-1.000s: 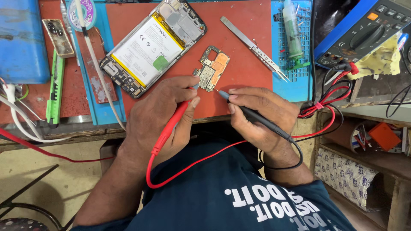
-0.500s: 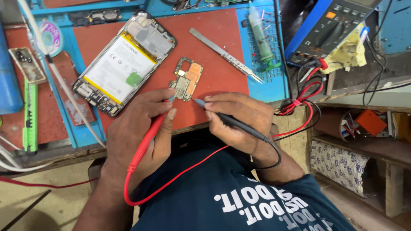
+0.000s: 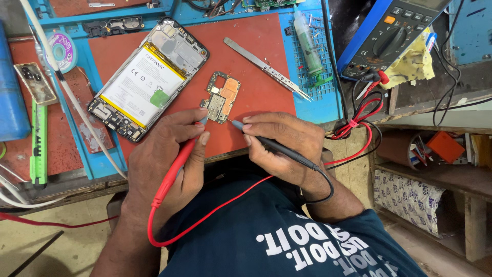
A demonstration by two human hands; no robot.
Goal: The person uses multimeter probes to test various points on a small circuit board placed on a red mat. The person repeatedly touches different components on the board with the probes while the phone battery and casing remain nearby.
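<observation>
On the red work mat (image 3: 256,46), a small circuit board (image 3: 221,96) lies just right of an opened phone (image 3: 148,77) with its white battery showing. The left hand (image 3: 164,164) is closed around a red probe (image 3: 177,166), its tip at the board's lower left edge, while the right hand (image 3: 282,141) pinches a black probe (image 3: 266,143) whose point meets the board's lower right corner. Metal tweezers (image 3: 266,67) lie further right, near a blue multimeter (image 3: 389,36)
</observation>
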